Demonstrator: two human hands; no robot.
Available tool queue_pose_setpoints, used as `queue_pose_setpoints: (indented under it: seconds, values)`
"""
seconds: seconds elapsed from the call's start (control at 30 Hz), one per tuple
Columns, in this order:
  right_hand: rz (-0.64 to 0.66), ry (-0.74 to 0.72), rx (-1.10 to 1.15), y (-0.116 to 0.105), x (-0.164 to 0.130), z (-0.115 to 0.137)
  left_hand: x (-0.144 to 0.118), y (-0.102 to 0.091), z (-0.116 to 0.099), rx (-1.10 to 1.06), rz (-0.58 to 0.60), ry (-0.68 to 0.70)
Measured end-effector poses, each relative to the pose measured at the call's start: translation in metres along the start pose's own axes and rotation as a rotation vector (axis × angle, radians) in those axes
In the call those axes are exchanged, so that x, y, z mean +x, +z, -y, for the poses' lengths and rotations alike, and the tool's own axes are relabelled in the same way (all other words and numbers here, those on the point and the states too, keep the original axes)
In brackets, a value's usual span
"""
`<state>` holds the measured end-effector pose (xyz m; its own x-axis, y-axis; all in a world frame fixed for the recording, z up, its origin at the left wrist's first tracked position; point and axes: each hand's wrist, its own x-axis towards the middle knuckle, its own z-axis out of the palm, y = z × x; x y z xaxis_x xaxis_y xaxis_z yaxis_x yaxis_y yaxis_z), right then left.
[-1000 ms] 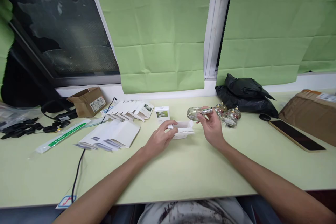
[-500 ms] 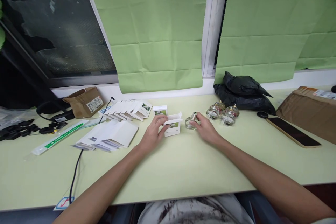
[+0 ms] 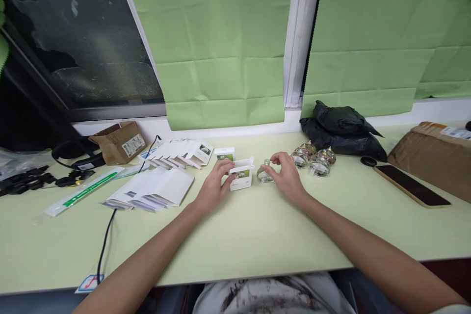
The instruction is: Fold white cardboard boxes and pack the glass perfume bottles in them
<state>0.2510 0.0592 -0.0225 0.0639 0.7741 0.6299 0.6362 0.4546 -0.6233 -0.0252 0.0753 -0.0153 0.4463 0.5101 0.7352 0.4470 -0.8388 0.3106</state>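
Note:
My left hand [image 3: 213, 184] has its fingers closed around the side of a small white box [image 3: 241, 183], which stands on the table with its top flap up and a green picture on its front. To the right of the box, a round clear glass bottle [image 3: 265, 175] stands upright on the table, its short neck pointing up. The thumb and forefinger of my right hand [image 3: 289, 176] are at the neck and shoulder of that bottle, pinching it. Behind the open box is another white box [image 3: 224, 153] with a similar picture.
Clear ornament-like bottles with gold tops [image 3: 320, 163] stand at the right, before black plastic bags [image 3: 342, 127]. Leftward lie flat white cartons [image 3: 158, 189] and a row of white boxes [image 3: 180, 153]. A phone [image 3: 411, 185] and cardboard box [image 3: 434, 154] are far right; a black cable [image 3: 106, 240] crosses the left.
The glass bottle has gone from tilted to upright and shifted slightly left, with my right hand beside it. My left hand and the box have hardly moved.

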Motion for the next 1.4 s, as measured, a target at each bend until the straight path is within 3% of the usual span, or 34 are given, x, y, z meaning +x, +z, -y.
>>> queue_pose_setpoints:
  seconds: [0.27, 0.53, 0.73, 1.07, 1.27, 1.4]
  values:
    - [0.009, 0.021, 0.041, 0.004, 0.007, -0.001, 0.0, 0.001, -0.001, -0.014, -0.003, -0.018]
    - [0.122, -0.056, 0.153, -0.002, -0.001, 0.005, -0.001, 0.0, 0.0, -0.016, 0.017, -0.023]
    - [0.225, 0.047, 0.306, 0.001, -0.006, 0.008, -0.001, 0.001, -0.002, -0.023, -0.004, -0.03]
    - [0.353, 0.026, 0.069, 0.0, -0.006, -0.006, -0.001, 0.001, -0.001, -0.019, -0.004, -0.007]
    - [0.321, 0.002, -0.02, -0.006, -0.006, -0.006, -0.001, 0.0, -0.002, -0.015, -0.001, -0.002]
    - [0.092, 0.066, -0.005, -0.009, -0.004, 0.0, -0.001, -0.002, -0.004, 0.033, 0.016, 0.053]
